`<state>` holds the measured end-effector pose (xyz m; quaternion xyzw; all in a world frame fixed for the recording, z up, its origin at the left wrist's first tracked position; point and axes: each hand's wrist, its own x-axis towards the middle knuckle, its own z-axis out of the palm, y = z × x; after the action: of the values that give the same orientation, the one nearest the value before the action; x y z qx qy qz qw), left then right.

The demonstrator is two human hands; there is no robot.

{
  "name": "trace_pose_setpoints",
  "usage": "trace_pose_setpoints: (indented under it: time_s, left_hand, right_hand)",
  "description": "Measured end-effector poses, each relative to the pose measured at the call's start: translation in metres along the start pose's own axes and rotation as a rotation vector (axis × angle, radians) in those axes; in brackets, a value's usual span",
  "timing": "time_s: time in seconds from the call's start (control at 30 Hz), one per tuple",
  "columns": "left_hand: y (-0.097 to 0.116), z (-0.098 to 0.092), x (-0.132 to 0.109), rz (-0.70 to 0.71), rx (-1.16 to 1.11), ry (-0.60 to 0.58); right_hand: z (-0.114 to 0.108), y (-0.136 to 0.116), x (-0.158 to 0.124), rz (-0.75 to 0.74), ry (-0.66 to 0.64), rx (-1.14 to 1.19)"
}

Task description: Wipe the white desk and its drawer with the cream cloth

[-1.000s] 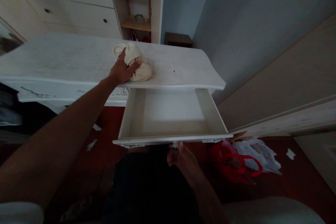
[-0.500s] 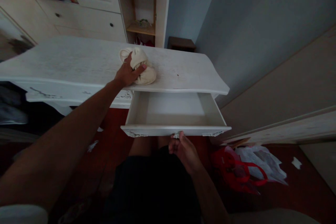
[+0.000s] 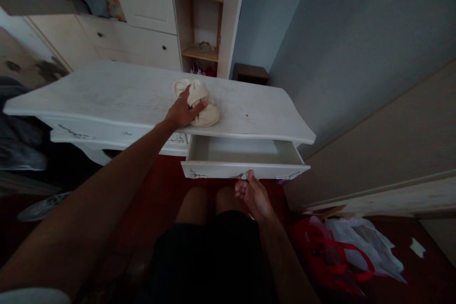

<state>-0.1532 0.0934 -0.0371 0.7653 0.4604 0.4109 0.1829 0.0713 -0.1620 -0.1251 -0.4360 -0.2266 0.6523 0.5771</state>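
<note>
A bunched cream cloth [image 3: 206,113] lies on the white tabletop [image 3: 135,90], just behind its front edge. My left hand [image 3: 183,110] grips it from the left, thumb and fingers spread over the folds. Below, a white drawer [image 3: 213,169] with carved trim sticks partly out of the table, and its visible inside holds nothing. My right hand [image 3: 253,194] pinches the small ornate knob [image 3: 244,176] at the middle of the drawer front. My fingertips partly cover that knob.
Behind the table stands a white cabinet [image 3: 149,40] with an open shelf section holding bags. A grey wall rises at the right. On the reddish floor, lower right, lie a red bag [image 3: 313,242] and a white plastic bag [image 3: 366,242]. My knees are under the drawer.
The drawer has slid further into the table, pushed by my right hand on the knob. My left hand still holds the cloth in the same place. The view has tilted up slightly.
</note>
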Motion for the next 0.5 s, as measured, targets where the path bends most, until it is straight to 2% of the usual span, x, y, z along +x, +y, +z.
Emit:
trace_pose_setpoints:
  time_s: [0.13,0.5]
  left_hand:
    - [0.003,0.0,0.0,-0.053,0.022,-0.004]
    - [0.006,-0.002,-0.001,-0.055,0.046,-0.009]
  right_hand:
    - [0.002,-0.006,0.017,-0.005,-0.023,-0.004]
    - [0.002,-0.015,0.071,-0.005,-0.009,0.001]
